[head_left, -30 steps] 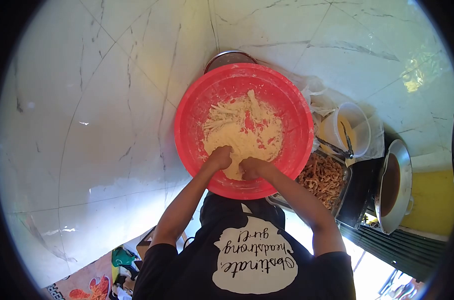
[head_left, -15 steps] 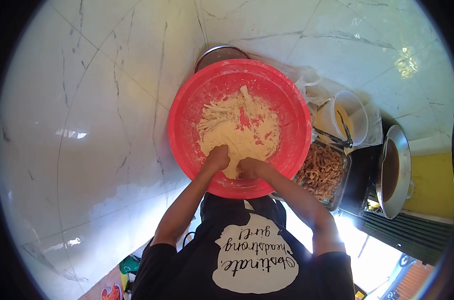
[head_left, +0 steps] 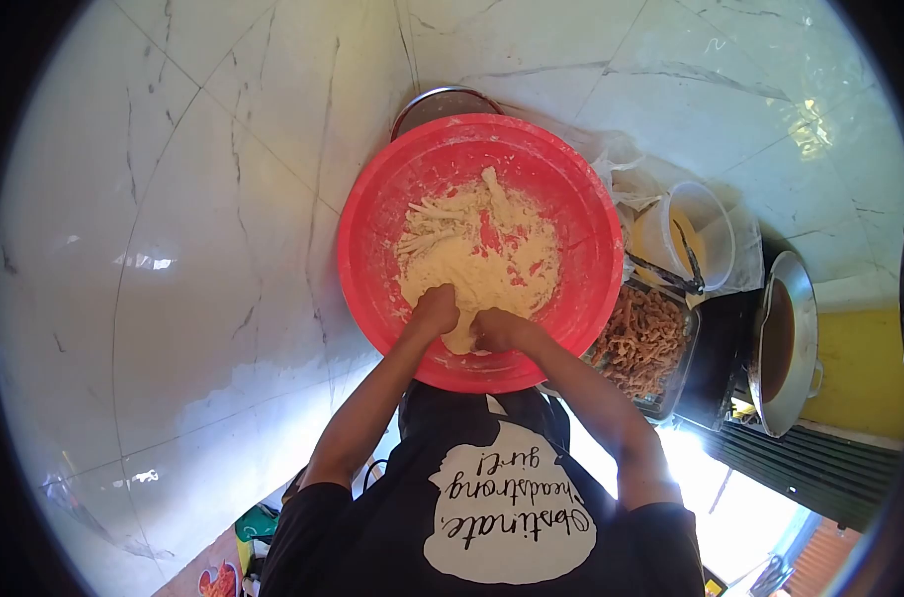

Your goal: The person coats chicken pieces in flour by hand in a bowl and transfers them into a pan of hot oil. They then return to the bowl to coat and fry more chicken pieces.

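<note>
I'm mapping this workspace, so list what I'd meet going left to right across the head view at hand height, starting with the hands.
Left hand, right hand, brown strips, silver pan, yellow panel.

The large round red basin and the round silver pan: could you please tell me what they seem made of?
The red basin: probably plastic, faintly glossy, judging by its even colour and smooth rim. The silver pan: likely bare metal, satin, given its grey sheen.

Glossy white marble-patterned tiled walls [head_left: 203, 328], streaked grey, meet in a corner [head_left: 406, 45]; bright white light [head_left: 706, 473] glares at lower right.
</note>
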A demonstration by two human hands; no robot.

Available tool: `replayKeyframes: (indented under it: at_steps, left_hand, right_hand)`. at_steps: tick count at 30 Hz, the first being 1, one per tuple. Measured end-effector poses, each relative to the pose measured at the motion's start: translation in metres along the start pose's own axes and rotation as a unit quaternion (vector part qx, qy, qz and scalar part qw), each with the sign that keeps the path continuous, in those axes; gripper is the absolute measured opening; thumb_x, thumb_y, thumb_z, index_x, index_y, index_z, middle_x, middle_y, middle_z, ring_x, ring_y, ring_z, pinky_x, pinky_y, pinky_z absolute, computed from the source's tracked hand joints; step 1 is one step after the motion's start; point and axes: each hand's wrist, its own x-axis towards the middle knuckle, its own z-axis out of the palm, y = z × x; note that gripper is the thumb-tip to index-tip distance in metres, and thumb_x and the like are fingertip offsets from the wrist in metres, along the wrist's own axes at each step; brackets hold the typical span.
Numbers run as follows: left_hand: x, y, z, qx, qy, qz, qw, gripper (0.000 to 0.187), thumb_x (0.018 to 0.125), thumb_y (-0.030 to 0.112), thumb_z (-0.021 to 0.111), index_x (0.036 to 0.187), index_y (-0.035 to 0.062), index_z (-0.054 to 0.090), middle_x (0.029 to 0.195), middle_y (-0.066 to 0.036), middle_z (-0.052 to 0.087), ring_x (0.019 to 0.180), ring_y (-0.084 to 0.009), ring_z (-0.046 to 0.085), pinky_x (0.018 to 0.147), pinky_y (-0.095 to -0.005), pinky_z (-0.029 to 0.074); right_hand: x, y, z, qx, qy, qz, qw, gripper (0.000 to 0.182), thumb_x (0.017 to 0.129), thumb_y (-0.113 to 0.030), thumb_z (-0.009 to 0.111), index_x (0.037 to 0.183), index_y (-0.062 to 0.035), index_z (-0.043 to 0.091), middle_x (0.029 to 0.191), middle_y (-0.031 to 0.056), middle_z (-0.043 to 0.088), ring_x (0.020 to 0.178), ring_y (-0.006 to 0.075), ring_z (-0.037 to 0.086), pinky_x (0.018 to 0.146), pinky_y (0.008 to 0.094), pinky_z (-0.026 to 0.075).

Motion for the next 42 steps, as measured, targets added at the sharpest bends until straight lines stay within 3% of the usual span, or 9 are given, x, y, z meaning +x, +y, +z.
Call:
replayKeyframes:
  at_steps: [2, 6, 11, 17, 21, 27, 29, 39, 42]
  left_hand:
    - [0.002, -0.004, 0.003, -0.004, 0.003, 0.001, 1.0, 0.024, 0.077, 0.008, 0.048, 0.098, -0.001, 0.053, 0.102, -0.026, 0.057, 0.098, -0.0399, 0.055, 0.082, -0.0456, 0.045]
    - [0.001, -0.002, 0.002, -0.013, -0.003, 0.001, 1.0, 0.024, 0.077, 0.008, 0.048, 0.098, -0.001, 0.053, 0.102, -0.026, 0.057, 0.098, -0.0401, 0.055, 0.082, -0.0458, 0.045]
    - [0.003, -0.004, 0.005, -0.014, -0.002, 0.015, 1.0, 0.025, 0.077, 0.009, 0.048, 0.099, -0.0011, 0.053, 0.102, -0.026, 0.057, 0.099, -0.0398, 0.055, 0.082, -0.0456, 0.045]
    - [0.006, -0.008, 0.006, -0.028, -0.001, 0.024, 0.999, 0.025, 0.076, 0.009, 0.047, 0.098, -0.0018, 0.053, 0.101, -0.027, 0.057, 0.098, -0.0402, 0.055, 0.082, -0.0452, 0.045]
    - [0.005, -0.008, 0.009, -0.036, 0.009, 0.029, 0.999, 0.025, 0.076, 0.009, 0.046, 0.097, -0.0021, 0.054, 0.1, -0.027, 0.057, 0.097, -0.0408, 0.055, 0.083, -0.0451, 0.044]
    - [0.005, -0.007, 0.006, -0.027, -0.003, 0.019, 0.999, 0.026, 0.076, 0.009, 0.047, 0.098, -0.0023, 0.054, 0.101, -0.028, 0.057, 0.098, -0.0407, 0.055, 0.083, -0.045, 0.044]
    - [0.003, -0.005, 0.003, -0.032, -0.004, 0.014, 0.999, 0.026, 0.076, 0.009, 0.047, 0.098, -0.0025, 0.054, 0.102, -0.028, 0.056, 0.098, -0.0408, 0.055, 0.083, -0.045, 0.044]
    - [0.004, -0.006, 0.005, -0.05, -0.004, 0.027, 0.998, 0.027, 0.076, 0.009, 0.047, 0.098, -0.0037, 0.054, 0.101, -0.028, 0.057, 0.098, -0.0398, 0.055, 0.083, -0.0439, 0.044]
    - [0.005, -0.007, 0.006, -0.05, 0.003, 0.031, 0.998, 0.027, 0.076, 0.009, 0.046, 0.098, -0.0037, 0.054, 0.101, -0.029, 0.056, 0.098, -0.04, 0.055, 0.083, -0.0442, 0.044]
  right_hand:
    - [0.002, 0.015, 0.001, 0.113, 0.0, -0.018, 0.993, 0.03, 0.076, -0.021, 0.063, 0.101, -0.0046, 0.06, 0.097, 0.0185, 0.061, 0.094, 0.0328, 0.058, 0.082, 0.0389, 0.045]
    - [-0.015, 0.002, -0.014, 0.024, 0.114, 0.024, 0.993, 0.032, 0.076, -0.024, 0.061, 0.1, -0.0028, 0.063, 0.1, 0.0178, 0.062, 0.099, 0.0302, 0.057, 0.084, 0.0367, 0.046]
    - [-0.009, -0.01, -0.006, -0.015, -0.036, 0.02, 0.999, 0.031, 0.077, -0.024, 0.06, 0.103, -0.007, 0.063, 0.097, 0.0153, 0.063, 0.097, 0.0306, 0.058, 0.083, 0.0363, 0.046]
    - [0.007, 0.024, 0.004, 0.061, 0.091, -0.011, 0.994, 0.034, 0.075, -0.025, 0.064, 0.104, -0.0073, 0.062, 0.097, 0.0149, 0.063, 0.096, 0.0301, 0.059, 0.083, 0.0363, 0.046]
    - [-0.011, -0.001, -0.002, 0.008, 0.1, 0.05, 0.994, 0.031, 0.075, -0.022, 0.064, 0.101, -0.005, 0.062, 0.096, 0.0154, 0.064, 0.095, 0.0306, 0.059, 0.083, 0.0359, 0.046]
    - [-0.009, 0.007, -0.006, 0.117, 0.019, -0.042, 0.992, 0.03, 0.077, -0.017, 0.06, 0.104, -0.006, 0.062, 0.095, 0.0167, 0.063, 0.092, 0.0313, 0.06, 0.081, 0.0382, 0.046]
    - [-0.009, 0.009, -0.009, 0.119, 0.137, 0.003, 0.983, 0.03, 0.075, -0.019, 0.063, 0.102, -0.0053, 0.063, 0.096, 0.0155, 0.064, 0.092, 0.03, 0.06, 0.081, 0.0367, 0.047]
    - [-0.015, 0.001, -0.01, 0.066, -0.01, 0.011, 0.998, 0.035, 0.072, -0.019, 0.064, 0.105, -0.0059, 0.061, 0.097, 0.0175, 0.062, 0.093, 0.0303, 0.059, 0.081, 0.0368, 0.046]
    - [-0.011, 0.005, -0.003, 0.009, 0.111, 0.011, 0.994, 0.035, 0.071, -0.021, 0.066, 0.101, -0.0049, 0.062, 0.096, 0.0153, 0.064, 0.092, 0.0286, 0.06, 0.081, 0.035, 0.046]
